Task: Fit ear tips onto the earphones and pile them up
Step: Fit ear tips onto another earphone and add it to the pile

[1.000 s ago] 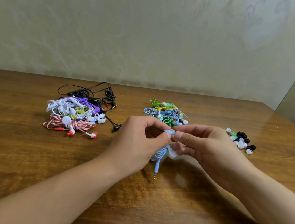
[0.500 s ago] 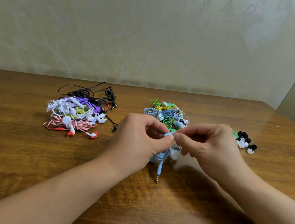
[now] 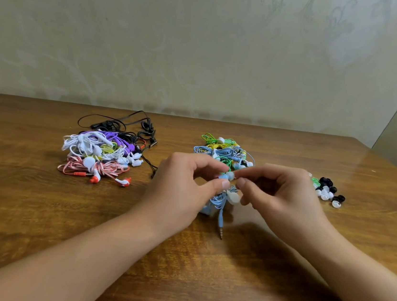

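**At the table's middle, two hands meet on a blue earphone**

Between the two thumbs and forefingers, just above the wooden table [image 3: 35,205], sits a light blue earbud [image 3: 224,176]. The left hand [image 3: 182,188] pinches it with thumb and forefinger curled in from the left; the other fingers of that hand are folded underneath. The right hand [image 3: 284,198] comes in from the opposite side, its thumb and forefinger pinched together at the bud's right end, where a small pale ear tip [image 3: 231,174] shows; whether the tip is fully seated on the bud cannot be told. The right hand's remaining fingers are curled loosely below.

Beneath the fingers hangs the rest of that blue earphone [image 3: 218,200]: a bundle of coiled blue cable, a second white-tipped bud [image 3: 233,197] just under the right thumb, and the jack plug [image 3: 220,229] pointing down at the tabletop.

Directly behind the hands lies a pile of blue, green and yellow earphones [image 3: 222,150], partly hidden by the fingertips. Well to the left is a larger heap of earphones [image 3: 102,151] in white, purple, black, and pink with red buds. To the right, just past the right hand, a small cluster of loose ear tips [image 3: 327,190] in black, white and green rests on the wood. Behind the table stands a pale patterned wall [image 3: 205,46].
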